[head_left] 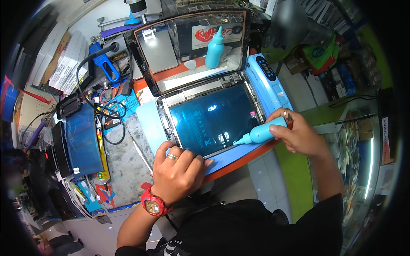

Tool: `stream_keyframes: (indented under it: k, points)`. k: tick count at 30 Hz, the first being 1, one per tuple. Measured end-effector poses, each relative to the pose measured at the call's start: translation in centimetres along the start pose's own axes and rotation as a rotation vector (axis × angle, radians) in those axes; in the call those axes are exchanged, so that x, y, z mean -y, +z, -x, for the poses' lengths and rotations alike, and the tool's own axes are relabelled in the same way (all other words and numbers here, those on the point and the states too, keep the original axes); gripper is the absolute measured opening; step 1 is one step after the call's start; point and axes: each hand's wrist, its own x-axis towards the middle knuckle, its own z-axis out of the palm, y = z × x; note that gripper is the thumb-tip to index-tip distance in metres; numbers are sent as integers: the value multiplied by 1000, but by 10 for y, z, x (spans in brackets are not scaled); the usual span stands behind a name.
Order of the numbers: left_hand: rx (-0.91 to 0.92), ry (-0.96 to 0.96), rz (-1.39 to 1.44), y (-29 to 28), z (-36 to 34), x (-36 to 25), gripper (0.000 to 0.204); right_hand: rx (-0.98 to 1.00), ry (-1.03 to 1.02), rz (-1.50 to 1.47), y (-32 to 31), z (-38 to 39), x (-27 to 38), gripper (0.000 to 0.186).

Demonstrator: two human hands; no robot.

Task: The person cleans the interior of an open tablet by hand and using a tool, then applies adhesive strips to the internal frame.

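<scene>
An opened tablet (260, 109) lies before me, its dark, shiny battery (213, 121) exposed. My right hand (301, 133) grips a light-blue squeeze bottle (262, 132), tilted so that its narrow nozzle points down at the tablet's near right edge. A thin tool with an orange-red handle (290, 123) also shows between that hand's fingers. At the near left corner, my left hand (179, 173) bends its fingers over the tablet's edge. The black-framed glass panel (148, 68) leans upright along the tablet's far side.
Beneath the tablet is a light-blue heating plate with a control panel (267, 68). Through the glass another light-blue bottle (215, 52) is visible. Left lie a slim metal tool (140, 151), a black cable (79, 79) and a dark-blue panel (83, 141). A glass display case (358, 158) stands right.
</scene>
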Motion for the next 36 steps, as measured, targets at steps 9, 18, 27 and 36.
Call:
stream_keyframes:
  k: [9,18,27,36]
  points:
    - [26,-12,-2,0,1,-1,23,53,-199,251,-12,-17,18,34]
    - [38,-26,-5,-2,0,-1,23,91,-302,357,-13,-28,30,36]
    - [73,-61,4,-3,2,-3,23,-89,6,79,-38,1,11,35]
    - [89,-64,-14,-2,1,-2,20,-592,-155,-261,21,42,-61,33]
